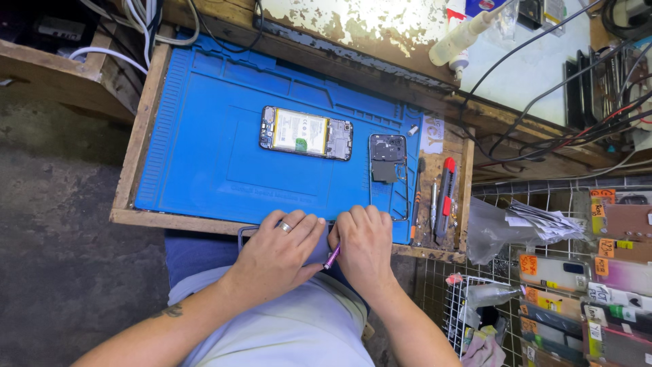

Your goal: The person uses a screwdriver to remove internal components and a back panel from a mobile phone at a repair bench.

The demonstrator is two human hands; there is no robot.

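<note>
Head view, both hands together, left hand on dark flat frame, right hand pinching slim purple tool

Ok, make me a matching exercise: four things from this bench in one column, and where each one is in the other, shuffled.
Things:
1. opened phone
2. phone frame
3. purple tool
4. ring

Places:
A. on a finger of the left hand
B. middle of the blue mat, lying flat
C. right end of the mat, beside the hand tools
D. in the right hand, at the near edge of the bench

Pairs: 1-B, 2-C, 3-D, 4-A
</note>
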